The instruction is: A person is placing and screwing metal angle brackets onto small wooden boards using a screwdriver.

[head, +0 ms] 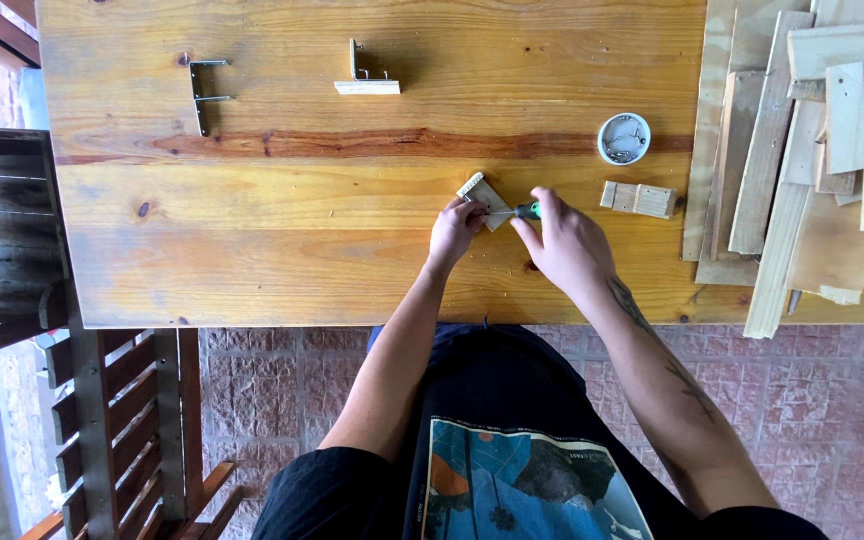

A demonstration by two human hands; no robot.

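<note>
My left hand [455,228] was closed on a small wooden block [483,199], pinning it to the table [282,240]; my right hand [564,243] was clamped around a green-handled screwdriver [524,211], its tip set against the block. The block lay near the table's middle, slightly right of centre and nearer the front edge than the back. Open board ran wide to the left of my hands. At far left rear lay a metal bracket [204,94]; further right, a bracket fixed to a pale wood strip [366,80]. Right of my hands sat a round white container of screws [623,138] and a short slatted wood piece [638,198], both apart from the block. A pile of timber offcuts [802,150] crowded the right edge. Both forearms reached forward, converging, wrists low over the board.
</note>
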